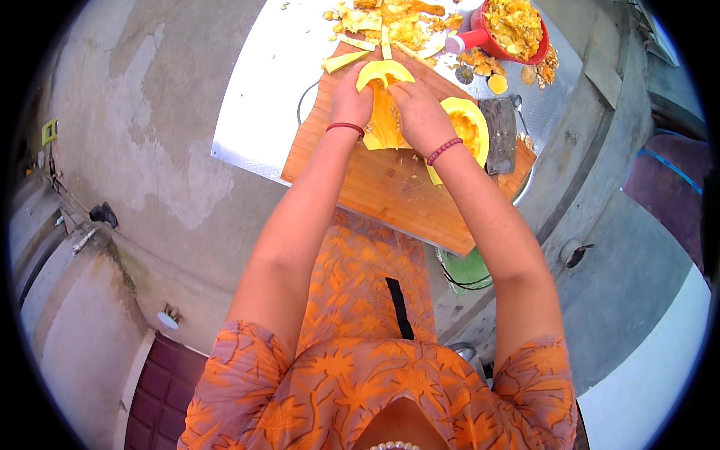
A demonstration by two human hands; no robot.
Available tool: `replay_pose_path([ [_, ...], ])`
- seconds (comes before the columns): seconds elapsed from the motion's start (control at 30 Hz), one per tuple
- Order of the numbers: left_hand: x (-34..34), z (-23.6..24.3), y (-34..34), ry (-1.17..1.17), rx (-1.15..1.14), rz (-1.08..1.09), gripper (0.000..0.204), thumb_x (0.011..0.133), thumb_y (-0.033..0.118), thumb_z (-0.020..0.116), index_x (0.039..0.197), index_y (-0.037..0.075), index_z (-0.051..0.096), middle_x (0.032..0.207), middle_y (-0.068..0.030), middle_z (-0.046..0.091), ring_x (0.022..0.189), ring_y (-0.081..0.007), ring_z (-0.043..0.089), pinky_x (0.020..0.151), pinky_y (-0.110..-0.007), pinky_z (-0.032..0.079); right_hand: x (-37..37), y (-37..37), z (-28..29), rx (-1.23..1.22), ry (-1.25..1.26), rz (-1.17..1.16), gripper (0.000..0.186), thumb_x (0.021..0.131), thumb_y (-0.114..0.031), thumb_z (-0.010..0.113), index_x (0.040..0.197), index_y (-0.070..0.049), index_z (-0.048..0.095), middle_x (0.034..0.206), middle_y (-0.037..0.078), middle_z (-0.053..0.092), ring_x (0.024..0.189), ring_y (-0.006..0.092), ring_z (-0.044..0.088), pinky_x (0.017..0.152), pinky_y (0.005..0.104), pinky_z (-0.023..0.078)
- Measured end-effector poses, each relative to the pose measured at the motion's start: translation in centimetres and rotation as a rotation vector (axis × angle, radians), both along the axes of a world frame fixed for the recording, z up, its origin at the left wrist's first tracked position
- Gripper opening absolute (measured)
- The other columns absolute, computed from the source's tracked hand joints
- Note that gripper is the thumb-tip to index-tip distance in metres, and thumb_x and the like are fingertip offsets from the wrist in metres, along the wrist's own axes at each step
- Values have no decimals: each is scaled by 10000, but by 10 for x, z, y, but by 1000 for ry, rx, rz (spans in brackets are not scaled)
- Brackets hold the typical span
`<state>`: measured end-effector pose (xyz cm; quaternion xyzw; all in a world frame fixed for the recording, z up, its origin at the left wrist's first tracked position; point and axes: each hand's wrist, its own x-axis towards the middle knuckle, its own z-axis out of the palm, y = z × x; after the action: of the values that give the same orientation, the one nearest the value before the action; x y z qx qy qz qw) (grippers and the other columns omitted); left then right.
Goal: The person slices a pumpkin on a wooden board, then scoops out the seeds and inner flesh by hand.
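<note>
Squash pc [386, 126] btwn L hand [351, 97] & R hand [424, 116]: bright yellow rim, deeper orange inside. Squash half [468, 129] R of R hand: same yellow/orange. Board [375, 187] under hands: warm brown w/ fine grain. Pot [490, 45] past R hand: red. Wristband [345, 126] by L hand: dk red. Beads [444, 151] by R hand: pinkish-red. Dress [367, 364] nearer than hands: mauve w/ orange leafy print.

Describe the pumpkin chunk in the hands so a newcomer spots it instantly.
Find the brown wooden board on the shiny metal surface. Over it, between the left hand and right hand, is the yellow-rimmed, orange-centred pumpkin chunk. Unlike the hollowed pumpkin piece to its right, both hands grip it.
</note>
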<state>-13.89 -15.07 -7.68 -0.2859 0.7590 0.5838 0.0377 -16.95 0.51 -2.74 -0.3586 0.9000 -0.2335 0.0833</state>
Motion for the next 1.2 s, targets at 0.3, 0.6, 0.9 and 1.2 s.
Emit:
replay_pose_path([
  [0.3,1,6,10,60,-212,-138,484,857,45,561,1341,34,578,1249,-251,624,1169,-388,589,1015,-427,465,17,-29,-17,563,166,77,266,923,-184,507,1035,-26,688,1019,117,663,1025,270,581,874,370,480],
  [0.6,16,1,5,55,133,2,482,862,-11,560,1342,35,577,1232,-186,644,1144,-285,621,982,-365,488,33,-15,14,552,-506,-19,278,913,-72,529,1115,16,697,1109,240,682,1054,357,666,951,471,512],
  [0.9,14,-6,1,46,362,12,422,989,85,497,1409,55,534,1235,-115,648,1069,-163,614,910,-294,491,29,-62,-41,-420,-368,-947,207,929,-125,606,1072,2,684,1027,206,712,950,339,693,862,414,544],
  [1.2,11,0,8,40,382,34,357,1020,99,481,1358,52,587,1231,-101,643,1019,-144,602,885,-281,490,36,-45,-39,-350,-531,-789,207,899,-209,607,1005,-52,691,969,205,708,917,357,680,839,432,528],
])
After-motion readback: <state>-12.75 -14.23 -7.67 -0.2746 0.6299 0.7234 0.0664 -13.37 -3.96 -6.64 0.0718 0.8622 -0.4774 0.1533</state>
